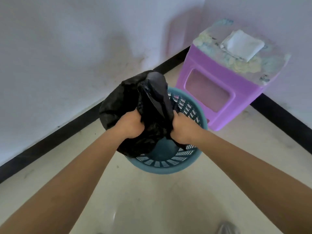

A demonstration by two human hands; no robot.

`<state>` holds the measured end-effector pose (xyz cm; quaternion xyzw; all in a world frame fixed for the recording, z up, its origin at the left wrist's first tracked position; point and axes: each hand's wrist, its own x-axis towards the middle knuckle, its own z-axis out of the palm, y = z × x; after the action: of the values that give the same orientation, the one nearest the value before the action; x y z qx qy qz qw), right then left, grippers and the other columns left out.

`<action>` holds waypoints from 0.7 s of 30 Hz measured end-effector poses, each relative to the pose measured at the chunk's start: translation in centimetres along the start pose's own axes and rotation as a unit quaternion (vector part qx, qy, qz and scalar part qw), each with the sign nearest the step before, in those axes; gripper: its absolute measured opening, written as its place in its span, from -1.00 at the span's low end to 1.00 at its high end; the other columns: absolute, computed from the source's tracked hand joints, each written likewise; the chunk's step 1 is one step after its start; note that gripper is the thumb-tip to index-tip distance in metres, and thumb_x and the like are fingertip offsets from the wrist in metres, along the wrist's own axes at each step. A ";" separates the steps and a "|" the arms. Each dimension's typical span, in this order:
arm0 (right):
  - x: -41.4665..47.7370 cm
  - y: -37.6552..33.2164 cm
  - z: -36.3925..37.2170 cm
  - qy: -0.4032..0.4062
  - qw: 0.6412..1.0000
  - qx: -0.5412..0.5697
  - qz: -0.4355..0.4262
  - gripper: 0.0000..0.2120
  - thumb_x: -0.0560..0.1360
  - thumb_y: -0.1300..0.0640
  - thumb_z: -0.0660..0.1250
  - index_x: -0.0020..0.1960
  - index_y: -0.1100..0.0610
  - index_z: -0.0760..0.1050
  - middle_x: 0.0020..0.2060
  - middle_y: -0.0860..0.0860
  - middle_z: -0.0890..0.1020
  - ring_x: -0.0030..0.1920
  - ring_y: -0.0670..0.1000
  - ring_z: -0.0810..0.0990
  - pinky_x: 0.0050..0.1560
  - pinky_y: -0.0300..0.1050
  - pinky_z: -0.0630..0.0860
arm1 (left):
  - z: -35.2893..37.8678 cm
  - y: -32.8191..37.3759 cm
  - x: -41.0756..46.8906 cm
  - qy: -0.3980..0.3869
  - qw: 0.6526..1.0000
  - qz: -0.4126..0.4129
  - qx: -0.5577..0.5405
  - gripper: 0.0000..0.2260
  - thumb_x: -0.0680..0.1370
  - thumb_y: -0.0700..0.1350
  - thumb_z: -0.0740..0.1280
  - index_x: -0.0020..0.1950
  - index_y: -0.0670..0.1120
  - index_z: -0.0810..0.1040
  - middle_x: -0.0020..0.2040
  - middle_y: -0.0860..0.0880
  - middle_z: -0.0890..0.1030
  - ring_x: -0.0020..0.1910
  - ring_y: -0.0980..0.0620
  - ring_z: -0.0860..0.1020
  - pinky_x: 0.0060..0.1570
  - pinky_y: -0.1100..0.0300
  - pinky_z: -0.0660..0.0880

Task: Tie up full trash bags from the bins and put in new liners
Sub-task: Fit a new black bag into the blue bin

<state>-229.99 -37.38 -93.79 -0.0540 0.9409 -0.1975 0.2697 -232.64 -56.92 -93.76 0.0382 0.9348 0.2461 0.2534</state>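
A black trash bag (135,102) hangs bunched over a round blue slotted bin (168,168) standing on the floor. My left hand (130,124) grips a fistful of the bag's plastic on its left side. My right hand (183,128) grips the bag's right side, just above the bin's rim. The bag covers the left and far part of the bin; the bin's blue bottom shows between my hands, below the bag.
A purple plastic stool (219,92) stands right behind the bin in the corner, with a folded white cloth (242,44) on top. White walls with a black skirting board (50,141) run left and right. Beige floor lies in front; a shoe tip (228,228) shows at the bottom.
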 end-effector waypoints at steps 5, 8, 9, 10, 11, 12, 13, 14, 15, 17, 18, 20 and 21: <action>2.7 1.6 1.9 -0.083 0.952 -0.293 -0.018 -0.55 0.51 0.21 0.27 0.39 0.20 0.34 0.22 0.15 0.52 0.17 0.21 0.56 0.01 -0.01 0.51 | 3.8 -0.1 5.6 -0.059 0.986 0.034 0.154 -0.64 0.61 -0.22 0.14 0.41 -0.24 0.39 0.39 -0.25 0.44 0.35 -0.21 0.42 0.34 0.10 0.32; 1.9 0.4 -0.1 -0.157 0.933 -0.324 -0.007 -0.76 0.54 0.16 0.25 0.17 0.20 0.53 0.06 0.11 0.59 0.03 0.17 0.56 0.03 -0.04 0.54 | 5.2 0.6 5.0 -0.162 0.970 0.026 0.178 -0.64 0.59 -0.21 0.16 0.38 -0.25 0.44 0.39 -0.23 0.45 0.34 -0.18 0.43 0.34 0.09 0.34; 1.5 -0.2 -1.4 -0.161 0.936 -0.313 0.001 -0.81 0.53 0.14 0.27 0.10 0.18 0.53 0.00 0.10 0.58 0.01 0.16 0.57 0.03 -0.05 0.54 | 5.2 0.9 4.1 -0.208 0.962 0.010 0.176 -0.67 0.57 -0.23 0.19 0.32 -0.29 0.49 0.32 -0.25 0.51 0.25 -0.17 0.50 0.21 0.11 0.42; 1.3 -0.6 -2.7 -0.153 0.942 -0.297 0.007 -0.82 0.50 0.11 0.31 0.05 0.17 0.53 -0.02 0.09 0.57 0.00 0.16 0.58 0.05 -0.04 0.57 | 5.2 1.3 3.2 -0.251 0.954 -0.010 0.165 -0.70 0.55 -0.27 0.23 0.26 -0.32 0.52 0.22 -0.27 0.56 0.13 -0.16 0.56 0.06 0.11 0.48; 1.5 -0.8 -3.6 -0.139 0.950 -0.278 0.005 -0.76 0.47 0.07 0.38 0.07 0.17 0.53 -0.01 0.09 0.58 0.02 0.15 0.60 0.08 -0.03 0.58 | 5.3 1.5 2.5 -0.281 0.948 -0.025 0.145 -0.72 0.52 -0.30 0.26 0.21 -0.35 0.54 0.13 -0.26 0.59 0.01 -0.14 0.57 -0.05 0.10 0.50; 1.8 -0.8 -4.2 -0.121 0.960 -0.254 -0.007 -0.63 0.43 0.01 0.45 0.17 0.16 0.53 0.05 0.10 0.59 0.09 0.14 0.59 0.14 -0.02 0.56 | 5.1 1.7 2.1 -0.293 0.947 -0.031 0.129 -0.73 0.50 -0.31 0.28 0.18 -0.35 0.55 0.04 -0.24 0.60 -0.05 -0.13 0.57 -0.11 0.10 0.51; 1.9 -0.8 -4.3 -0.096 0.969 -0.225 -0.034 -0.47 0.42 -0.04 0.48 0.31 0.13 0.47 0.16 0.10 0.58 0.18 0.14 0.56 0.20 -0.01 0.52 | 4.9 1.8 1.9 -0.295 0.947 -0.031 0.120 -0.74 0.48 -0.31 0.29 0.15 -0.34 0.56 -0.03 -0.21 0.59 -0.07 -0.13 0.58 -0.12 0.09 0.53; 2.2 -0.7 -3.9 -0.071 0.974 -0.201 -0.069 -0.40 0.44 -0.05 0.45 0.41 0.09 0.38 0.26 0.08 0.54 0.26 0.14 0.52 0.26 0.00 0.47 | 4.7 1.6 1.9 -0.293 0.948 -0.028 0.120 -0.77 0.48 -0.30 0.29 0.12 -0.29 0.57 -0.07 -0.17 0.59 -0.06 -0.16 0.60 -0.10 0.09 0.54; 2.4 -0.6 -3.3 -0.062 0.974 -0.189 -0.108 -0.42 0.49 0.00 0.39 0.47 0.05 0.32 0.32 0.06 0.52 0.31 0.15 0.49 0.29 0.01 0.44 | 4.5 1.3 2.1 -0.289 0.949 -0.024 0.126 -0.79 0.48 -0.28 0.29 0.09 -0.23 0.56 -0.08 -0.14 0.59 -0.01 -0.18 0.61 -0.07 0.09 0.56; 2.8 0.5 -1.5 -0.099 0.964 -0.209 -0.129 -0.47 0.54 0.16 0.23 0.50 -0.03 0.27 0.35 0.05 0.49 0.32 0.15 0.48 0.28 0.00 0.43 | 3.9 0.3 2.5 -0.258 0.953 0.000 0.157 -0.76 0.49 -0.20 0.30 0.14 -0.16 0.54 0.02 -0.10 0.60 0.05 -0.14 0.59 0.05 0.09 0.55; 3.0 1.1 -0.4 -0.129 0.956 -0.238 -0.111 -0.46 0.54 0.20 0.19 0.50 -0.04 0.27 0.36 0.05 0.48 0.31 0.16 0.48 0.27 0.00 0.44 | 3.6 -0.4 2.7 -0.230 0.956 0.023 0.182 -0.73 0.49 -0.16 0.32 0.19 -0.14 0.52 0.09 -0.09 0.60 0.07 -0.11 0.57 0.11 0.07 0.53; 3.1 2.1 1.9 -0.176 0.925 -0.330 -0.072 -0.51 0.55 0.22 0.17 0.47 0.00 0.35 0.33 0.06 0.52 0.26 0.16 0.53 0.21 0.02 0.50 | 2.4 -1.4 2.7 -0.157 0.961 0.081 0.214 -0.70 0.50 -0.13 0.36 0.22 -0.10 0.51 0.14 -0.07 0.58 0.09 -0.06 0.55 0.15 0.06 0.50; 3.0 2.4 2.9 -0.180 0.908 -0.372 -0.065 -0.56 0.54 0.22 0.19 0.40 0.04 0.42 0.27 0.06 0.56 0.21 0.16 0.57 0.17 0.02 0.54 | 1.5 -1.7 2.5 -0.121 0.965 0.107 0.207 -0.70 0.50 -0.11 0.39 0.21 -0.08 0.52 0.13 -0.05 0.59 0.09 -0.03 0.55 0.14 0.08 0.49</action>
<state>-230.96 -36.76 -98.48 -0.2465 0.8760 0.1625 0.3814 -233.97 -57.21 -96.84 0.2189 0.9184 0.0662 0.3229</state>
